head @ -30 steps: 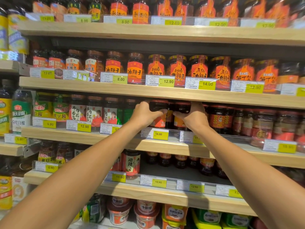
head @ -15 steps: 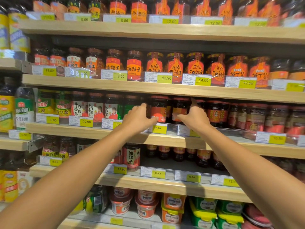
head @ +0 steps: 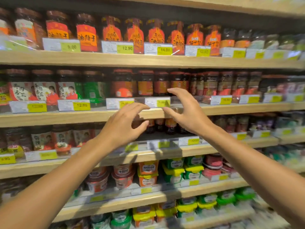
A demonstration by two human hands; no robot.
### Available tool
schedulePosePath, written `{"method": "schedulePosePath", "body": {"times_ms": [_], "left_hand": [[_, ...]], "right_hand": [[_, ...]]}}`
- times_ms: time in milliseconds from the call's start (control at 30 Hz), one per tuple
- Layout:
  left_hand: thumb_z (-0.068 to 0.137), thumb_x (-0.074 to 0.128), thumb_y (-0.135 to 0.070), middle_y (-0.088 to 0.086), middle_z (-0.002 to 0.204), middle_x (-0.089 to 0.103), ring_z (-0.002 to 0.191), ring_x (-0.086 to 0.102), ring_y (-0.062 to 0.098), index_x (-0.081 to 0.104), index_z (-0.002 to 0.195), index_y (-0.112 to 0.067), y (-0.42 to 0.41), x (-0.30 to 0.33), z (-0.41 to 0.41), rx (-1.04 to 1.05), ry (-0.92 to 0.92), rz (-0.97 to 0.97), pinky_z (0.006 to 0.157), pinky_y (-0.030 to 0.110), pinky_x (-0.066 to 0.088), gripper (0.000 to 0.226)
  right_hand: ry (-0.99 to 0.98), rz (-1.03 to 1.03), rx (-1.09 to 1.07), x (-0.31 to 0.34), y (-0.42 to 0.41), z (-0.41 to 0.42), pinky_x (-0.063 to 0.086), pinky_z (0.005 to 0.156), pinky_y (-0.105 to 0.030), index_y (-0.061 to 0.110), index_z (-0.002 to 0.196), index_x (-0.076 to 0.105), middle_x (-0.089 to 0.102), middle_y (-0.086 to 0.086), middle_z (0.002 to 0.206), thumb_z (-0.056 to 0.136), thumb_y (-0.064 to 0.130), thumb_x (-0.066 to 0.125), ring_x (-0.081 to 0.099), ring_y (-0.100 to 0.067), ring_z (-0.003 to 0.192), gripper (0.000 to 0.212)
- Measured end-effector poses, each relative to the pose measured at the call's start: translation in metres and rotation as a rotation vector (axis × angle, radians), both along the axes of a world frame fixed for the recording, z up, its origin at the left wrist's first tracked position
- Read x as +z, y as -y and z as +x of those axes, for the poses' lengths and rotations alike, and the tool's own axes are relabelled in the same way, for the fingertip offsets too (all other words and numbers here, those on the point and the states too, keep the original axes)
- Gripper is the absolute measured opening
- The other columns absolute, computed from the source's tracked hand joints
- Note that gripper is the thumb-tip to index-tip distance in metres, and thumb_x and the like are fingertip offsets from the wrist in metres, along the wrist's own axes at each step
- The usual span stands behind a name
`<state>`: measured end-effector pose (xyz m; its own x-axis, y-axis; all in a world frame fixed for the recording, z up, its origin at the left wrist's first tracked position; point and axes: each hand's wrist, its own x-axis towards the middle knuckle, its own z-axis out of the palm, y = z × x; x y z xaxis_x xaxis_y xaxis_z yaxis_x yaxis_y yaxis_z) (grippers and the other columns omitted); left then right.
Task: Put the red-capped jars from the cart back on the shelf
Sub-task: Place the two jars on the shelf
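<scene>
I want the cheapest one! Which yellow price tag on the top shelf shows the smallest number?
The yellow tag farthest left of the readable ones, under the jar with the orange label. It appears to read 8.00; the others show 12.90 and 14.00.

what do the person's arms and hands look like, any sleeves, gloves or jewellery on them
Both arms are bare from the frame edge to the fingertips, with no sleeve showing in the head view. The left hand and right hand wear no gloves. No watch, bracelet or ring can be made out on either wrist or on the fingers, though the picture is somewhat blurred. Nails look short and unpainted.
</scene>
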<state>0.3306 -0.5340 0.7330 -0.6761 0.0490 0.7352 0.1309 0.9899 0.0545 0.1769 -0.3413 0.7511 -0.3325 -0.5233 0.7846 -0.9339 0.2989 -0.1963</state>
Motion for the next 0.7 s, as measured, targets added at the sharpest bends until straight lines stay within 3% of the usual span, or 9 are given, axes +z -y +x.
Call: {"method": "schedulePosePath", "body": {"times_ms": [100, 200, 267, 400, 533, 700], "left_hand": [[0.091, 0.052, -0.046, -0.007, 0.131, 0.059, 0.124, 0.054, 0.016, 0.055, 0.132, -0.026, -0.016, -0.02, -0.019, -0.082, 0.066, -0.067, 0.101, 0.04, 0.046, 0.046], [0.089, 0.05, -0.049, -0.004, 0.133, 0.059, 0.124, 0.052, 0.017, 0.057, 0.132, -0.023, -0.038, -0.043, -0.036, -0.157, 0.103, -0.085, 0.104, 0.034, 0.043, 0.051], [0.088, 0.052, -0.048, 0.0, 0.132, 0.06, 0.122, 0.054, 0.019, 0.06, 0.13, -0.018, -0.053, -0.058, -0.051, -0.22, 0.115, -0.113, 0.104, 0.032, 0.042, 0.052], [0.09, 0.048, -0.056, 0.002, 0.138, 0.056, 0.128, 0.05, 0.023, 0.057, 0.134, -0.017, -0.089, -0.089, -0.088, -0.314, 0.203, -0.172, 0.106, 0.042, 0.044, 0.059], [0.092, 0.038, -0.064, 0.001, 0.144, 0.05, 0.134, 0.043, 0.023, 0.051, 0.141, -0.021, -0.138, -0.115, -0.117, -0.406, 0.27, -0.224, 0.113, 0.039, 0.035, 0.066], [0.092, 0.026, -0.072, -0.002, 0.156, 0.038, 0.146, 0.029, 0.022, 0.045, 0.147, -0.027, -0.205, -0.149, -0.146, -0.513, 0.363, -0.255, 0.122, 0.044, 0.021, 0.074]], "right_hand": [[-0.064, 0.055, -0.05, -0.032, -0.037, 0.001, 0.033, 0.114, -0.027, 0.018, 0.143, 0.048, 0.047, 0.001, 0.145, 0.094, 0.045, 0.062, 0.041, -0.014, 0.137, 0.058], [-0.063, 0.145, -0.122, -0.066, -0.077, -0.003, 0.037, 0.112, -0.033, 0.016, 0.141, 0.051, 0.05, -0.003, 0.143, 0.092, 0.048, 0.061, 0.045, -0.019, 0.135, 0.06], [-0.004, 0.196, -0.176, -0.087, -0.104, -0.005, 0.036, 0.112, -0.034, 0.017, 0.142, 0.05, 0.049, -0.002, 0.145, 0.093, 0.054, 0.056, 0.042, -0.018, 0.137, 0.061], [0.152, 0.241, -0.341, -0.123, -0.16, -0.005, 0.032, 0.115, -0.032, 0.024, 0.146, 0.044, 0.042, 0.005, 0.15, 0.097, 0.06, 0.046, 0.035, -0.012, 0.141, 0.061], [0.289, 0.307, -0.48, -0.158, -0.218, 0.0, 0.027, 0.118, -0.031, 0.029, 0.149, 0.04, 0.036, 0.009, 0.154, 0.097, 0.066, 0.039, 0.027, -0.008, 0.143, 0.064], [0.401, 0.386, -0.617, -0.197, -0.29, 0.007, 0.021, 0.121, -0.041, 0.032, 0.151, 0.036, 0.031, 0.009, 0.158, 0.096, 0.072, 0.03, 0.022, -0.013, 0.147, 0.068]]}}
